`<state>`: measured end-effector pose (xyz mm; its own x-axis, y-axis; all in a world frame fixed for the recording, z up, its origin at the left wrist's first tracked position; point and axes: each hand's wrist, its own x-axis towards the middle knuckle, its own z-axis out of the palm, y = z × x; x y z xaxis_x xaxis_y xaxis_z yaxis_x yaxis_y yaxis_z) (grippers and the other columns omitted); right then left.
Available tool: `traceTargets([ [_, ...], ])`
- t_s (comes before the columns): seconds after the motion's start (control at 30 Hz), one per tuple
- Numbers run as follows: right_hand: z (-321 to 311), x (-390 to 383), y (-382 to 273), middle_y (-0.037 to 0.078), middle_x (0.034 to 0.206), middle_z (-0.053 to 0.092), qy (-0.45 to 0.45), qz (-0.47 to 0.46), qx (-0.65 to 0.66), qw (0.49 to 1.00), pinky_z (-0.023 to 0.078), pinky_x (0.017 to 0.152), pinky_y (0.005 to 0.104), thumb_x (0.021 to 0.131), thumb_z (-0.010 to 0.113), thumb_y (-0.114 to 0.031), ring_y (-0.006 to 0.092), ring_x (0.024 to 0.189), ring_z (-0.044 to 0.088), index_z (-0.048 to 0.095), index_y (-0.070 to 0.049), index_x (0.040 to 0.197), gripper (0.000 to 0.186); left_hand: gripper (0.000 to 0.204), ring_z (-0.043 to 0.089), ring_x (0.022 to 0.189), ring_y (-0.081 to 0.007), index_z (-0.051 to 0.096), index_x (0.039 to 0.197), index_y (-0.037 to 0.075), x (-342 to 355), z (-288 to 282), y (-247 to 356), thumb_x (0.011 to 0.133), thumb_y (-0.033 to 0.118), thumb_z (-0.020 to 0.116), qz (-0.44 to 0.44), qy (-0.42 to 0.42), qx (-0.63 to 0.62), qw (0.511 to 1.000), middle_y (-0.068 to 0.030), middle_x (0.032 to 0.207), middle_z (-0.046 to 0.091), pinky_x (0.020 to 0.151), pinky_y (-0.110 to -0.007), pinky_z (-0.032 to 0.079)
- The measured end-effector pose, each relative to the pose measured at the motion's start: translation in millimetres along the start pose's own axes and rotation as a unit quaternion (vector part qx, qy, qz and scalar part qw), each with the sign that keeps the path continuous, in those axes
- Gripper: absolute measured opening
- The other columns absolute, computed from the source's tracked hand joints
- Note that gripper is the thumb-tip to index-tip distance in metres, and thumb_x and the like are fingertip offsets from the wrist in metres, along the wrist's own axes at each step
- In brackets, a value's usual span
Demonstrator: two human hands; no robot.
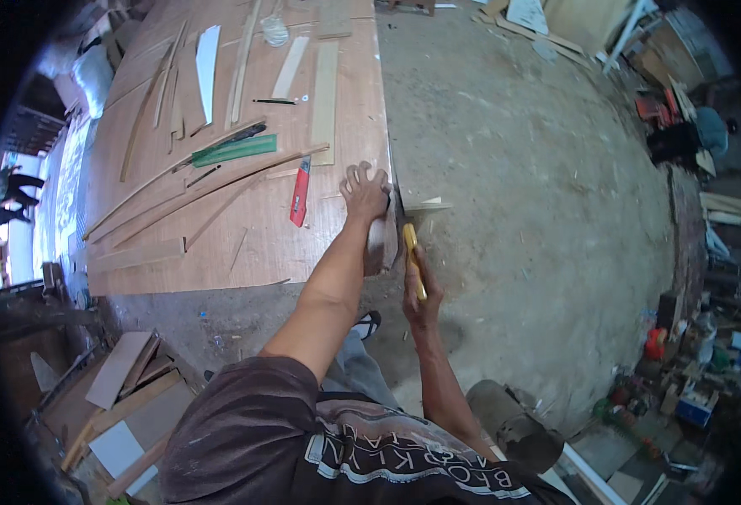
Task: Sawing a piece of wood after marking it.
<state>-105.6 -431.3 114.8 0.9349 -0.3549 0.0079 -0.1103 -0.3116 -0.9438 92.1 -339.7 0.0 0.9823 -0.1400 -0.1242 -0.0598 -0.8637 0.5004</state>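
My left hand (pixel 365 194) presses down on the right edge of the wooden tabletop (pixel 282 252), fingers spread over a thin wood strip. Past that edge, the light strip's end (pixel 431 204) juts out over the floor. My right hand (pixel 423 295) is wrapped round the yellow handle of a handsaw (pixel 413 252), just off the table edge. Its dark blade is seen almost edge-on, close by the wood and the fingers of my left hand. Left of that hand lies a red utility knife (pixel 300 194). A long light board (pixel 323 101) lies farther up the table.
Thin wood strips (pixel 210 202), a green piece (pixel 240 150), a dark pencil (pixel 274 102) and a white strip (pixel 208 71) lie on the table. Offcuts (pixel 126 404) are piled at lower left. Clutter (pixel 699 362) lines the right side. A drum-like object (pixel 509 421) stands near my right arm.
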Motion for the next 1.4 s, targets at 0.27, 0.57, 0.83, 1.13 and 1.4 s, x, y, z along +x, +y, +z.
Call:
traceTargets([
  [0.27,-66,-110,-7,0.018,0.111,0.067,0.022,-0.049,-0.112,0.992,0.052,0.069,0.0286,0.093,0.052,-0.011,0.0178,0.081,0.068,0.055,0.005,0.127,0.037,0.026,0.020,0.130,-0.0379,0.058,0.106,0.019,3,-3,-8,0.084,0.033,0.058,0.012,0.025,-0.022,0.999,-0.0141,0.133,0.034,0.100,-0.060,0.019],
  [0.57,12,49,21,0.021,0.116,0.064,0.100,-0.120,0.008,0.988,0.049,0.089,0.0334,0.096,0.052,-0.016,0.0263,0.108,0.062,0.056,0.005,0.126,0.037,0.032,0.016,0.134,-0.0394,0.059,0.111,0.018,-4,-1,-1,0.086,0.038,0.057,0.031,0.001,-0.017,0.999,-0.0156,0.137,0.032,0.102,-0.062,0.016],
  [0.83,54,70,24,0.023,0.116,0.064,0.087,-0.107,0.020,0.990,0.050,0.086,0.0333,0.095,0.052,-0.016,0.0264,0.106,0.064,0.055,0.004,0.126,0.038,0.030,0.017,0.133,-0.0382,0.059,0.111,0.018,-4,-3,-16,0.085,0.033,0.062,0.044,0.039,-0.016,0.998,-0.0134,0.136,0.033,0.102,-0.062,0.018],
  [1.13,44,58,36,0.023,0.118,0.063,0.045,-0.135,0.003,0.990,0.051,0.088,0.0346,0.094,0.053,-0.013,0.0293,0.108,0.063,0.054,0.004,0.128,0.038,0.029,0.019,0.133,-0.0388,0.058,0.111,0.021,-2,3,-19,0.084,0.032,0.063,0.049,0.063,0.003,0.997,-0.0131,0.135,0.033,0.102,-0.062,0.018],
  [1.4,41,37,46,0.020,0.125,0.060,0.041,-0.115,0.038,0.992,0.049,0.089,0.0330,0.094,0.052,-0.011,0.0263,0.112,0.062,0.051,0.001,0.132,0.040,0.030,0.020,0.134,-0.0407,0.057,0.114,0.021,-8,-5,-9,0.086,0.032,0.060,0.044,0.009,0.032,0.998,-0.0143,0.139,0.032,0.102,-0.062,0.018],
])
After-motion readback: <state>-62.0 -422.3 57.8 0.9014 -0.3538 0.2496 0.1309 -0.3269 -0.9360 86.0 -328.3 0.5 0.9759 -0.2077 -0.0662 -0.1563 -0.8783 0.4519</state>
